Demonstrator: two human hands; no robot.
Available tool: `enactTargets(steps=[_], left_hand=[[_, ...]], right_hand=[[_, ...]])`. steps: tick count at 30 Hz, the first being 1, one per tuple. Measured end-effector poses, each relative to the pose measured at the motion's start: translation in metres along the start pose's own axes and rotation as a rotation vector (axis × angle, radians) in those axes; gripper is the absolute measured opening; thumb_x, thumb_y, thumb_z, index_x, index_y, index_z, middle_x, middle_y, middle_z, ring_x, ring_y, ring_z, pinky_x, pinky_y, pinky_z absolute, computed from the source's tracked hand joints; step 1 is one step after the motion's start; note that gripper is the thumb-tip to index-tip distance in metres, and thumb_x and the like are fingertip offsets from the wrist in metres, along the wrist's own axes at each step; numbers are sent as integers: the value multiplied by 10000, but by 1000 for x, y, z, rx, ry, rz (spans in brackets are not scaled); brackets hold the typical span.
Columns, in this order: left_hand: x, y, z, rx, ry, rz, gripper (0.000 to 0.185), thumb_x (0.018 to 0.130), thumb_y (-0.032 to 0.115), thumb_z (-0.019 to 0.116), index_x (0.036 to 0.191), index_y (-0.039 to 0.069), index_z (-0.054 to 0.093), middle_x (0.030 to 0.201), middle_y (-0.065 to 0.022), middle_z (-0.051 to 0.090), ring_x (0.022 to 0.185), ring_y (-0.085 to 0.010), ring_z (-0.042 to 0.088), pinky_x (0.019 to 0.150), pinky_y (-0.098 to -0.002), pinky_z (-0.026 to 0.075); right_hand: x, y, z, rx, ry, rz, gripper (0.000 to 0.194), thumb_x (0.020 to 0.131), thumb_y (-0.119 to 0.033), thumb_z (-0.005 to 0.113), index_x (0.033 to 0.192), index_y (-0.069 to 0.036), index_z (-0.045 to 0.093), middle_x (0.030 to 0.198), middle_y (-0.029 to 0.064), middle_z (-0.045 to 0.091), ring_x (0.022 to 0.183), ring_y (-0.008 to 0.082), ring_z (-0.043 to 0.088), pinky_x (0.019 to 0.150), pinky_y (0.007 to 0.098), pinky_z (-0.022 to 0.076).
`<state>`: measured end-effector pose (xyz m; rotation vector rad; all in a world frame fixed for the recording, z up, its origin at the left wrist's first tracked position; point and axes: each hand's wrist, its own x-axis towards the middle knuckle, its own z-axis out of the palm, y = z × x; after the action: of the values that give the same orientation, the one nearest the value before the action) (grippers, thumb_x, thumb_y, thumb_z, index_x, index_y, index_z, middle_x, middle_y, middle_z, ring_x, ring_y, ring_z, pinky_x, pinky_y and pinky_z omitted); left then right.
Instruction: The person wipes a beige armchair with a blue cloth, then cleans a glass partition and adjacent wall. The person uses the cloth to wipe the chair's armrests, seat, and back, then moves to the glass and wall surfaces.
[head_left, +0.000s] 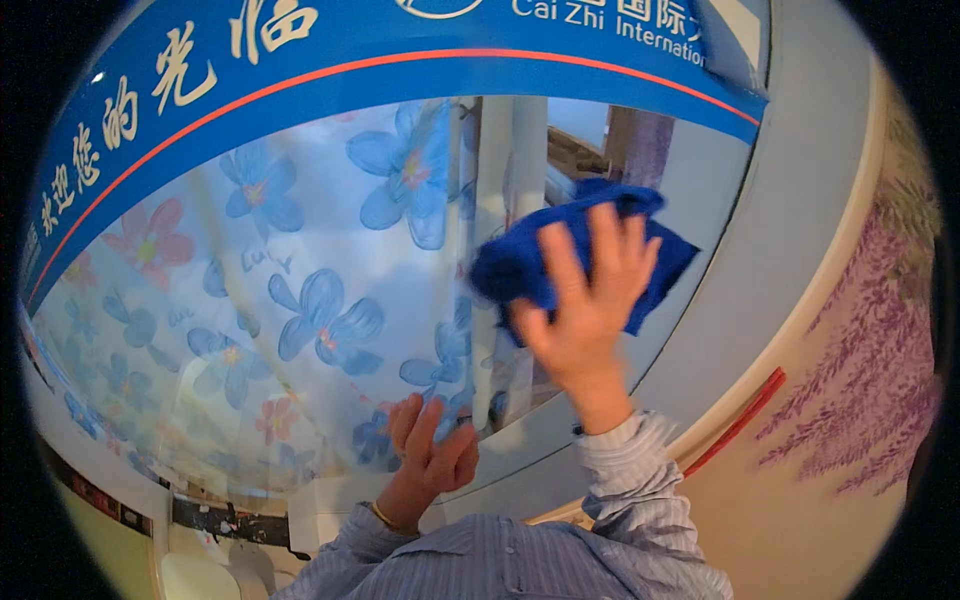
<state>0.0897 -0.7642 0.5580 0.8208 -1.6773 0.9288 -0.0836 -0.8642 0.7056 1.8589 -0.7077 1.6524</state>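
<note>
With fingers spread, my right hand (589, 307) presses a dark blue cloth (517, 259) against a glass pane (510, 172), near its right frame. The cloth is bunched to the left of my fingers, and one corner sticks out to the right. Lower down, my left hand (431, 450) is raised before the pane with nothing in it. Its fingers are loosely bent and apart; whether they touch the glass I cannot tell. Behind the glass hangs a pale curtain (405, 300) with blue and pink flowers, which ends left of the cloth.
A blue banner (390, 75) with a red stripe and writing crosses the upper pane. The pale frame (795, 217) curves along the right. Beyond it are a wall with purple flowers (847, 360) and a red strip (739, 420). A white chair (199, 577) stands lower left.
</note>
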Motion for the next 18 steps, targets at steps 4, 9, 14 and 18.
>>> enactTargets(steps=[4,9,14,18], left_hand=[[11,7,2,-45,74,110,321,948,263,528,1207,75,502,1414,-251,374,1353,-490,322,1080,-606,307],[34,10,11,-59,70,53,447,969,342,502,1312,63,433,1436,-273,343,1356,-515,310,1096,-599,283],[70,6,41,-146,159,-127,507,1010,514,420,1301,111,520,1401,-300,429,1332,-493,364,1072,-580,298],[100,13,51,-1,99,-109,586,997,596,359,1232,104,574,1354,-319,497,1270,-500,407,1063,-557,313]], right_hand=[[-13,-50,8,52,-261,-172,669,642,-375,767,1285,-270,616,1447,82,456,1336,392,366,1037,675,246],[-29,-53,12,124,-221,-386,425,753,-291,681,1178,-289,669,1303,-4,580,1101,286,529,934,531,438],[-12,-24,-2,268,-333,-203,412,748,-266,682,1142,-145,680,1240,12,618,1104,269,568,928,446,482],[-9,11,-13,278,-184,-228,490,743,-364,713,1162,-110,683,1278,73,604,1209,339,549,963,504,439]])
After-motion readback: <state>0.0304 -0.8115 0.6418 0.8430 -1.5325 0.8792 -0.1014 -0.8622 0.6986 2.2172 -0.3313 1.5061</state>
